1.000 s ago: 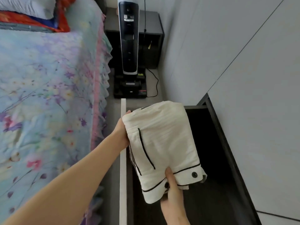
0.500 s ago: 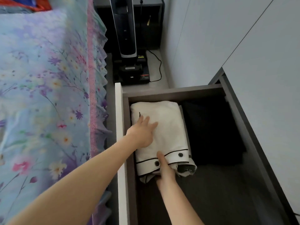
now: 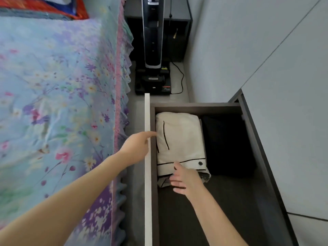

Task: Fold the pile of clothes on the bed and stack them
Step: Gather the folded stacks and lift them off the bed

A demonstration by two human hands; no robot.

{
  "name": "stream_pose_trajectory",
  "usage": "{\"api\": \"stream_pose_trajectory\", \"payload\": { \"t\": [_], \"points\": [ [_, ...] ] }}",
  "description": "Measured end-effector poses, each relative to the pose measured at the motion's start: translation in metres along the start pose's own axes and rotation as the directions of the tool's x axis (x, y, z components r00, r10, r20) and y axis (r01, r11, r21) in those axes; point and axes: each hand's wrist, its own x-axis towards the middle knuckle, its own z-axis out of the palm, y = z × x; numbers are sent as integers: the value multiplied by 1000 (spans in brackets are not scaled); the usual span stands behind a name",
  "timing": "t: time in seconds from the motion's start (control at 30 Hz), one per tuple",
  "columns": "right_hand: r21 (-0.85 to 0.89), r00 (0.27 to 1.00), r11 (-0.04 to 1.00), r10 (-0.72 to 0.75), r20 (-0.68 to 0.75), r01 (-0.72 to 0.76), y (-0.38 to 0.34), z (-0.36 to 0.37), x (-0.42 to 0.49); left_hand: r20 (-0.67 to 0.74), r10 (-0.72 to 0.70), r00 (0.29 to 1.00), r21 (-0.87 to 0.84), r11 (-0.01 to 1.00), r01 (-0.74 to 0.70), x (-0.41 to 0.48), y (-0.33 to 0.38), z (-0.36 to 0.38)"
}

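Note:
A folded cream garment [image 3: 181,139] with black piping and dark buttons lies in the far left corner of an open dark drawer [image 3: 195,108]. My left hand [image 3: 136,147] hovers by the drawer's white front edge, fingers apart, one fingertip at the garment's left side. My right hand [image 3: 186,180] is over the garment's near end, fingers spread and holding nothing. A dark folded item [image 3: 229,144] lies to the right of the cream one.
The bed with a floral blue cover [image 3: 58,96] fills the left. An upright vacuum on its dock [image 3: 153,68] stands beyond the drawer, with a dark nightstand [image 3: 179,32] behind it. White wardrobe doors [image 3: 275,68] line the right. The narrow floor strip lies between bed and drawer.
The garment went from held above the drawer to lying in its corner. Both hands have let go; the left hand has drawn back to the drawer's edge.

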Motion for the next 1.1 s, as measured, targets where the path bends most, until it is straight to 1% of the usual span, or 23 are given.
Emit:
{"api": "stream_pose_trajectory", "payload": {
  "t": [0.03, 0.1, 0.2, 0.27, 0.33, 0.47, 0.53, 0.6, 0.63, 0.67, 0.7, 0.73, 0.77, 0.8, 0.83, 0.9, 0.93, 1.0, 1.03, 1.1],
  "points": [
    [8, 997, 998, -64, -39, 64, -7, 5, -13, -48, -33, 998, -28, 999, 32, -18, -10, -12],
    [12, 983, 984, -174, -49, 175, -22, 24, -41, -126, -101, 987, -60, 994, 94, -53, -33, -37],
    [-7, 965, 966, -256, 62, 257, -37, 67, -85, -190, -208, 959, -85, 977, 195, -103, -75, -72],
    [-71, 947, 955, -272, 171, 288, -42, 102, -112, -252, -288, 924, -138, 956, 261, -139, -102, -97],
    [-137, 918, 939, -265, 294, 315, -45, 146, -141, -313, -379, 871, -186, 924, 335, -179, -130, -126],
    [-245, 854, 898, -220, 471, 367, -42, 231, -185, -382, -459, 802, -172, 888, 427, -242, -183, -179],
    [-293, 825, 875, -184, 534, 385, -36, 277, -204, -473, -502, 725, -202, 862, 465, -271, -216, -204],
    [-349, 786, 834, -152, 599, 428, -27, 323, -221, -586, -565, 581, -285, 814, 505, -297, -250, -225],
    [-368, 768, 813, -143, 625, 451, -23, 343, -227, -624, -609, 489, -346, 777, 526, -307, -268, -233],
    [-384, 753, 794, -136, 644, 472, -18, 367, -231, -645, -653, 397, -405, 732, 548, -317, -290, -241],
    [-397, 746, 781, -129, 653, 482, -14, 386, -232, -638, -698, 326, -454, 682, 573, -322, -308, -246],
    [-403, 745, 777, -124, 655, 484, -10, 404, -233, -621, -735, 271, -485, 632, 604, -325, -325, -251],
    [-418, 749, 776, -104, 655, 473, -4, 427, -230, -597, -766, 237, -500, 586, 637, -329, -348, -256],
    [-417, 751, 790, -82, 655, 450, 2, 444, -226, -585, -777, 235, -479, 564, 672, -329, -364, -259],
    [-414, 754, 805, -61, 654, 425, 9, 459, -220, -578, -773, 261, -439, 564, 700, -328, -380, -263],
    [-414, 769, 830, -27, 639, 374, 26, 490, -205, -539, -763, 357, -350, 589, 729, -323, -411, -271],
    [-398, 777, 849, -24, 629, 348, 34, 505, -195, -490, -774, 401, -331, 591, 736, -319, -429, -273],
    [-376, 796, 881, -1, 606, 288, 44, 525, -181, -400, -790, 465, -305, 593, 746, -311, -453, -271],
    [-346, 795, 904, 11, 606, 251, 47, 536, -172, -380, -788, 484, -290, 598, 747, -308, -463, -268],
    [-281, 793, 940, 17, 609, 195, 49, 557, -159, -388, -775, 498, -276, 614, 740, -303, -479, -261]
  ]
}}
